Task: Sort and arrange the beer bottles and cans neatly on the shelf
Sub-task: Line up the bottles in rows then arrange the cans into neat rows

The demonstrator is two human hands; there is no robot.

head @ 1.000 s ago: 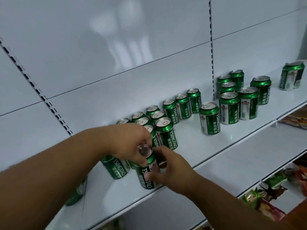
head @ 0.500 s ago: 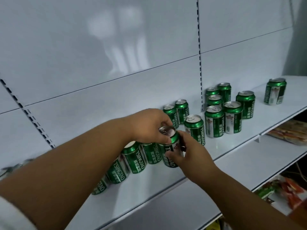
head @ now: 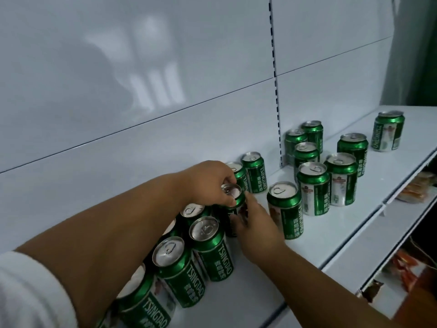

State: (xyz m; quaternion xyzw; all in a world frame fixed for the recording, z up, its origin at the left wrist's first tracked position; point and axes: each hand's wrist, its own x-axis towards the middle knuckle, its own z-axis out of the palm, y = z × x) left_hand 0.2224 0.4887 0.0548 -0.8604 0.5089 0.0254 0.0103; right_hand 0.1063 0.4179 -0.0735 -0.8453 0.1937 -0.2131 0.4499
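Observation:
Green Tsingtao beer cans stand on a white shelf (head: pixel 264 263). My left hand (head: pixel 208 183) grips the rim of one upright can (head: pixel 233 194) from above. My right hand (head: pixel 254 229) wraps that same can's side from the front right. A diagonal row of cans (head: pixel 208 247) runs from this can toward the lower left, partly hidden under my left forearm. One single can (head: pixel 285 209) stands just right of my hands. Two cans (head: pixel 254 171) stand against the back panel behind my left hand.
A loose cluster of several cans (head: pixel 328 181) stands to the right past the slotted upright (head: pixel 275 91), with one can (head: pixel 389 133) farther right. Below the shelf edge, a lower shelf (head: pixel 369 235) and packaged snacks (head: pixel 416 190) show at the right.
Both hands have carried the held can right and back along the shelf, now past the end of the diagonal row. The camera view has shifted right and closer.

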